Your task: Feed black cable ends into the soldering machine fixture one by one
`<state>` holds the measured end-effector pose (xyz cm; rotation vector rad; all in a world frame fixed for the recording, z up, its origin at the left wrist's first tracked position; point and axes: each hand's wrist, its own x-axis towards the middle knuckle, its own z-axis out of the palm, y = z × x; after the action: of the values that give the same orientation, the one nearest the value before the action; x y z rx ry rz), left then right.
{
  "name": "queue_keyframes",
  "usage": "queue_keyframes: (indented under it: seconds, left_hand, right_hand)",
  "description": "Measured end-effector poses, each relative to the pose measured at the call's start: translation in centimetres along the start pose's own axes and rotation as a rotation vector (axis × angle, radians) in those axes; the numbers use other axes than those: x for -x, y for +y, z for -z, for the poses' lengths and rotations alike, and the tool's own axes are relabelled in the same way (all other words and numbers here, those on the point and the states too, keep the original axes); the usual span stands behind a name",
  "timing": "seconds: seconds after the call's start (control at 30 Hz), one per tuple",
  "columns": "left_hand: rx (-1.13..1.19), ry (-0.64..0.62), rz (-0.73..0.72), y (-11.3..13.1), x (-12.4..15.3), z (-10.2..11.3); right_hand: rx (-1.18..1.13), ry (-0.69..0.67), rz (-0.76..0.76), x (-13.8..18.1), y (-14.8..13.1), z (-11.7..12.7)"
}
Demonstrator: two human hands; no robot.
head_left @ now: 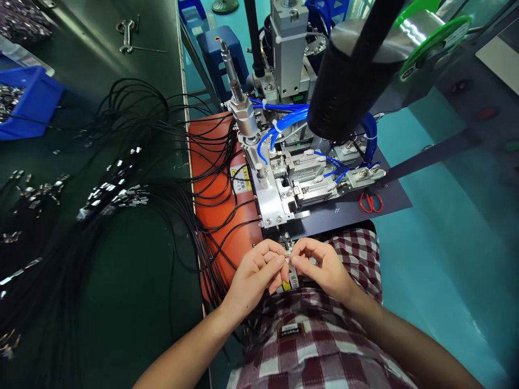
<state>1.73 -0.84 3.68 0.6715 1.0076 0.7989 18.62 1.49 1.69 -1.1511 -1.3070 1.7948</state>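
Small part [288, 254] pinched between left hand [255, 270] and right hand [324, 267], beside orange mat [211, 178], green bench [133, 302], teal floor [446, 243].

Factory assembly station: pneumatic machine [284, 162], cable bundles [133, 178] on green bench [133, 302], parts bin [32, 102]
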Motion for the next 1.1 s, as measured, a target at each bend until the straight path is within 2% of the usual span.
queue_keyframes:
  seconds: [0.13, 0.53, 0.77, 0.93, 1.1]
  left_hand:
    - [-0.013, -0.010, -0.002, 0.1, -0.1, 0.0]
    - [0.019, -0.057, 0.012, 0.2, 0.0, 0.3]
    - [0.073, -0.068, 0.016, 0.2, 0.0, 0.4]
    - [0.063, -0.066, 0.043, 0.4, 0.1, 0.4]
    - [0.007, -0.114, 0.082, 0.5, 0.2, 0.6]
  right_hand:
    - [-0.058, 0.017, -0.003, -0.4, 0.1, 0.7]
    - [-0.239, -0.015, -0.065, -0.5, 0.6, 0.1]
    - [-0.200, -0.005, -0.047, -0.2, 0.5, -0.2]
    - [-0.081, 0.013, -0.002, 0.0, 0.3, -0.3]
    - [0.005, -0.110, 0.053, -0.3, 0.3, 0.3]
